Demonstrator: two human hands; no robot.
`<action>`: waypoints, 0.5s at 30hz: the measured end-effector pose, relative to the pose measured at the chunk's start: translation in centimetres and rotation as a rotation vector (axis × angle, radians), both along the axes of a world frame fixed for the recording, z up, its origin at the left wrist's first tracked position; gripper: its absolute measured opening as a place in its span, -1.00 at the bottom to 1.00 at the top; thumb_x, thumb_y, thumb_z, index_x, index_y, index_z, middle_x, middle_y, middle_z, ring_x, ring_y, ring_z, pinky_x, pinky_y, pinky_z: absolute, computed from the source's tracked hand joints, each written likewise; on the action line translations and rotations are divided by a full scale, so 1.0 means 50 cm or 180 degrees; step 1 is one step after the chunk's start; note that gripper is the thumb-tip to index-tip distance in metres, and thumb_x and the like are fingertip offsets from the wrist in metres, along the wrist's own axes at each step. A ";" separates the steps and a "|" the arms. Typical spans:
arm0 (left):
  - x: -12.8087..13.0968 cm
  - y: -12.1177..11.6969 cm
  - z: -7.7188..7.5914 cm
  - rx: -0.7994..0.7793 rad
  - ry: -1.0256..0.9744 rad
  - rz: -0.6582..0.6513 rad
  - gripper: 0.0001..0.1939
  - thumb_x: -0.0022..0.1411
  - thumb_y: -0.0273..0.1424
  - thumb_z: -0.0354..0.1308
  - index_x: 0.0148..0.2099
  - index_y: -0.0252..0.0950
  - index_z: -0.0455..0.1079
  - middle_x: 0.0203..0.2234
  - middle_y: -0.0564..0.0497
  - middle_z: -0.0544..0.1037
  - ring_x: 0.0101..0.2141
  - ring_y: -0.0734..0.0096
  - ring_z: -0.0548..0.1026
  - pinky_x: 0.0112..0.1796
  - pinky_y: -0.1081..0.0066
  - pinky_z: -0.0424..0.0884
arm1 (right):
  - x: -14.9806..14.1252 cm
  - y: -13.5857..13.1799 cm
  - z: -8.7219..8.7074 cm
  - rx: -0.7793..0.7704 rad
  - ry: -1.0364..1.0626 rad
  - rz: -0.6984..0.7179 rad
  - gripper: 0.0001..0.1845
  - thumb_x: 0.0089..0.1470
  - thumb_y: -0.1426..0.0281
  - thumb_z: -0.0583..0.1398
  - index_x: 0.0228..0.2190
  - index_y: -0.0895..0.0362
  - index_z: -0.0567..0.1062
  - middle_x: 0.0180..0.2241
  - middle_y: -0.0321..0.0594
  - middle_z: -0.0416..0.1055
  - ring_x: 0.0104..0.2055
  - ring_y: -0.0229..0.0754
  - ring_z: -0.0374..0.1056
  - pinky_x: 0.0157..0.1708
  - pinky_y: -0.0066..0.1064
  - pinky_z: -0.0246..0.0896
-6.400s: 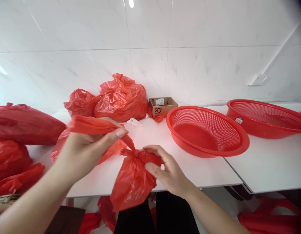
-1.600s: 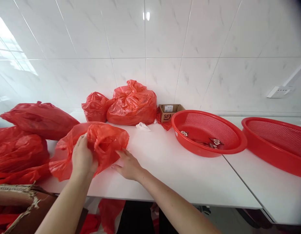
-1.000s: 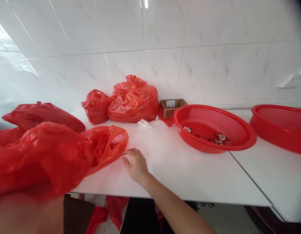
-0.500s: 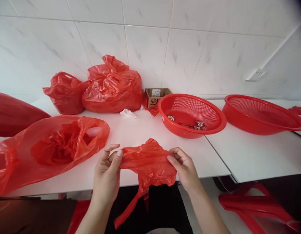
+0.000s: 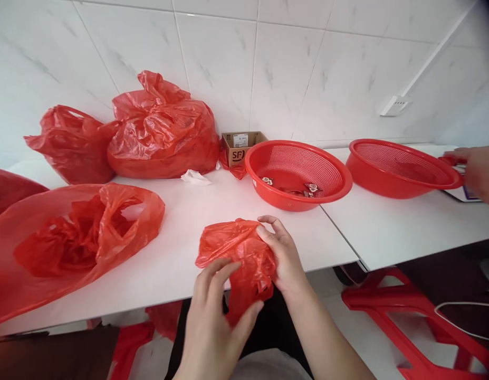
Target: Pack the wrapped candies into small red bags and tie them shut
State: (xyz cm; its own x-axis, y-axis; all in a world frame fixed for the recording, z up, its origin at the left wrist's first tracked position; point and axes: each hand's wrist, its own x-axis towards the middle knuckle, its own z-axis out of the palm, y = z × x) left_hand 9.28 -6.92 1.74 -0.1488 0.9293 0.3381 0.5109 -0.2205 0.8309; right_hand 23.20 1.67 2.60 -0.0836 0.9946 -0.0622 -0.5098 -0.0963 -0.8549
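Note:
A small crumpled red plastic bag [image 5: 238,245] hangs above the table's front edge. My right hand [image 5: 286,256] is closed on its right side, thumb on top. Below and to the left, my left hand [image 5: 216,311] has thumb and fingers apart around the bag's hanging end, its fingertips at the bag's surface. Whether anything is inside the bag cannot be seen. On the table to the left lies a larger red plastic bag [image 5: 137,232], mouth open, with crumpled red bags [image 5: 76,237] in it.
A red mesh basket [image 5: 295,203] holds several small dark packets with white print. Another red basket [image 5: 398,182] stands right, near another person's hand [image 5: 481,171]. Full red bags [image 5: 161,140], a small cardboard box [image 5: 240,150] and white tissue [image 5: 195,178] sit behind. A red stool [image 5: 402,301] stands below.
Packets have appeared in the near basket since the earliest frame. My left hand took up the small bag, both hands stretched it, then the left let go of its side. Another person's hand appears right.

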 end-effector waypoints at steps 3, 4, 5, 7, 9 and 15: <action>0.003 0.039 -0.036 -0.0475 -0.0175 -0.0311 -0.57 0.04 -0.52 0.21 0.01 -0.17 0.42 -0.02 -0.11 0.48 0.00 0.06 0.42 -0.06 0.14 0.36 | -0.012 -0.005 0.001 0.0070 -0.0127 0.0113 -0.64 0.08 0.17 0.26 -0.14 0.02 0.32 -0.51 -0.38 0.41 -0.54 -0.27 0.35 -0.48 -0.43 0.30; -0.003 0.051 -0.040 -0.0650 -0.0491 -0.0388 -0.68 0.08 -0.50 0.17 -0.07 -0.21 0.45 -0.10 -0.10 0.53 -0.08 0.10 0.46 -0.11 0.20 0.38 | -0.010 -0.006 0.003 0.0100 -0.0211 0.0077 -0.60 0.09 0.15 0.25 -0.10 0.03 0.31 -0.48 -0.35 0.43 -0.51 -0.25 0.38 -0.45 -0.40 0.33; -0.009 0.060 -0.040 -0.0844 -0.0857 -0.0475 -0.81 0.13 -0.44 0.16 -0.16 -0.24 0.46 -0.21 -0.08 0.55 -0.18 0.16 0.48 -0.20 0.28 0.40 | -0.007 -0.008 0.005 0.0156 -0.0304 0.0019 -0.55 0.10 0.14 0.25 -0.05 0.03 0.28 -0.42 -0.31 0.46 -0.47 -0.22 0.42 -0.40 -0.35 0.37; -0.021 0.069 -0.032 -0.1209 -0.1602 -0.0551 -0.86 0.18 -0.30 0.19 -0.32 -0.28 0.44 -0.42 -0.02 0.53 -0.40 0.32 0.44 -0.38 0.41 0.35 | 0.001 -0.014 0.010 0.0372 -0.0546 -0.0022 -0.45 0.11 0.15 0.24 0.07 0.00 0.21 -0.24 -0.19 0.50 -0.28 -0.14 0.48 -0.21 -0.23 0.41; -0.026 0.067 -0.024 -0.1437 -0.2240 -0.0566 -0.76 0.13 -0.23 0.25 -0.43 -0.29 0.39 -0.58 0.06 0.45 -0.54 0.44 0.35 -0.49 0.47 0.28 | 0.003 -0.026 0.014 0.0723 -0.1035 0.0137 -0.39 0.08 0.21 0.28 0.11 -0.03 0.20 -0.05 -0.14 0.46 -0.05 -0.10 0.44 0.01 -0.15 0.32; -0.033 0.062 -0.020 -0.1496 -0.3650 -0.0160 -0.79 0.04 -0.27 0.34 -0.45 -0.29 0.44 -0.53 0.02 0.51 -0.48 0.36 0.48 -0.47 0.44 0.43 | 0.000 -0.035 -0.026 0.1310 -0.2355 0.0317 -0.79 0.14 0.40 0.18 -0.16 0.06 0.50 -0.14 -0.21 0.51 -0.08 -0.13 0.43 -0.02 -0.26 0.30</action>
